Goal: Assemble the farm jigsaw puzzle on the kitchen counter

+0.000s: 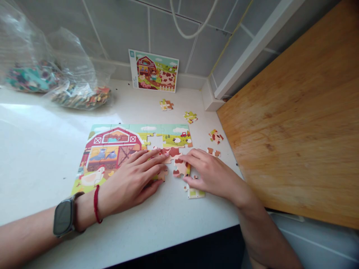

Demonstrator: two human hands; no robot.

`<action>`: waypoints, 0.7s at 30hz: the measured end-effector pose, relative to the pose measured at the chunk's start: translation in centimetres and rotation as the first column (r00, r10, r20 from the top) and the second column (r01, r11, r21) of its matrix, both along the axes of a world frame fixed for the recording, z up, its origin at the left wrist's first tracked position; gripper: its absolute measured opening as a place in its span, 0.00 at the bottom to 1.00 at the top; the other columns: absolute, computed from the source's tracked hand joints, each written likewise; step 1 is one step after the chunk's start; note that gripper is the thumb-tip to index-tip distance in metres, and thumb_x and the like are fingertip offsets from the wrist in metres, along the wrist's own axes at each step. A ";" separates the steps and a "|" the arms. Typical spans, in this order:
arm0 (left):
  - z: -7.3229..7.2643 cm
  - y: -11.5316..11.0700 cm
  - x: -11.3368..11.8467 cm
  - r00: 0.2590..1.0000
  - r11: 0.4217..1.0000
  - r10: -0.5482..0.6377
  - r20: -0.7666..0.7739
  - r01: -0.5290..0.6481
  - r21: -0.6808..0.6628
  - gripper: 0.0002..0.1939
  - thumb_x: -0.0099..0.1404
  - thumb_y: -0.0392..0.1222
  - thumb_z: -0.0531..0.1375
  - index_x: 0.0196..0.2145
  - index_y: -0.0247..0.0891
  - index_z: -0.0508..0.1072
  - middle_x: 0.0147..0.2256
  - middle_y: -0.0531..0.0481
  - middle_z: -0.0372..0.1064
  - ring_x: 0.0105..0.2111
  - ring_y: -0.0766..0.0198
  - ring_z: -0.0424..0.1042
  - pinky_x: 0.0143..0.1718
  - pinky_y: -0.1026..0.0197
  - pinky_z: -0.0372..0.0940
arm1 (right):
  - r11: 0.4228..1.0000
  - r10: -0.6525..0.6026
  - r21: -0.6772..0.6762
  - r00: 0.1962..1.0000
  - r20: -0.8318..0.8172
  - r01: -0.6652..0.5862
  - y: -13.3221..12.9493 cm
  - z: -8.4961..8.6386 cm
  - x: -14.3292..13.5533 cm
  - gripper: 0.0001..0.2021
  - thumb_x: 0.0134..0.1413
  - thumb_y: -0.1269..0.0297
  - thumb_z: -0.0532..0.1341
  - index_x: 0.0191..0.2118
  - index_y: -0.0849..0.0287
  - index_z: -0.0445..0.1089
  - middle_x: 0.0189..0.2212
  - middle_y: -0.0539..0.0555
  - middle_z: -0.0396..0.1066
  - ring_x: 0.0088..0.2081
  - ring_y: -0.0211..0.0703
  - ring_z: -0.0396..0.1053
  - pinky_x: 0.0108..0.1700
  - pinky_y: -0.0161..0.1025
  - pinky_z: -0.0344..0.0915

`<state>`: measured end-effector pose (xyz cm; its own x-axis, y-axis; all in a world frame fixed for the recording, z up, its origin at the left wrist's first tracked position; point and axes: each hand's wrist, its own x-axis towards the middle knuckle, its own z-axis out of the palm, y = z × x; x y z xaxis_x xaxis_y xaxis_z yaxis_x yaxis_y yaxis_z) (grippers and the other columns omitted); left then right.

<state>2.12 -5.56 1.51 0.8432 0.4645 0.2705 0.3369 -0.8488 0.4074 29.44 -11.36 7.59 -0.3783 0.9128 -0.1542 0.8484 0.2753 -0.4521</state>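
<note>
A partly joined farm jigsaw puzzle (pixel 99 149) with a red barn lies flat on the white counter. My left hand (pixel 140 172) rests palm down over its middle and lower right, fingers stretched out, covering part of it. With thumb and fingers, my right hand (pixel 204 172) grips a brown-and-white cow puzzle piece (pixel 181 168) at the puzzle's right side. Just below that hand lies a loose fence piece (pixel 196 193). A gap in the upper right of the puzzle shows the bare counter.
Loose pieces (pixel 190 117) lie to the right and behind the puzzle. A picture card (pixel 157 73) of the farm leans on the tiled wall. Plastic bags of pieces (pixel 81 95) stand at the back left. A wooden board (pixel 294 123) borders the right side.
</note>
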 end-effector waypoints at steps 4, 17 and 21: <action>-0.2 0.0 0.0 1.000 1.000 -0.006 -0.002 0.006 0.019 0.17 0.76 0.45 0.57 0.60 0.45 0.73 0.68 0.48 0.66 0.68 0.48 0.64 0.69 0.42 0.60 | 0.991 -0.083 0.102 0.994 -0.073 0.090 1.0 -0.5 2.0 0.26 0.62 0.72 0.63 0.65 0.51 0.70 0.59 0.58 0.72 0.60 0.52 0.71 0.64 0.52 0.69; -0.7 0.0 -0.1 1.000 1.000 0.000 0.028 0.000 0.005 0.17 0.76 0.46 0.57 0.60 0.45 0.74 0.67 0.48 0.67 0.68 0.48 0.64 0.69 0.43 0.59 | 0.994 -0.021 0.109 0.998 -0.065 0.028 2.0 -1.5 2.5 0.14 0.67 0.68 0.64 0.53 0.48 0.81 0.54 0.56 0.71 0.55 0.48 0.70 0.61 0.50 0.68; -0.7 0.0 -0.1 0.999 1.000 -0.002 0.043 0.001 0.012 0.17 0.76 0.45 0.58 0.60 0.45 0.74 0.67 0.48 0.67 0.68 0.48 0.64 0.69 0.43 0.59 | 0.995 -0.005 0.095 0.999 -0.053 0.010 2.0 -1.4 2.7 0.13 0.67 0.68 0.64 0.52 0.48 0.82 0.54 0.57 0.70 0.56 0.49 0.69 0.61 0.51 0.68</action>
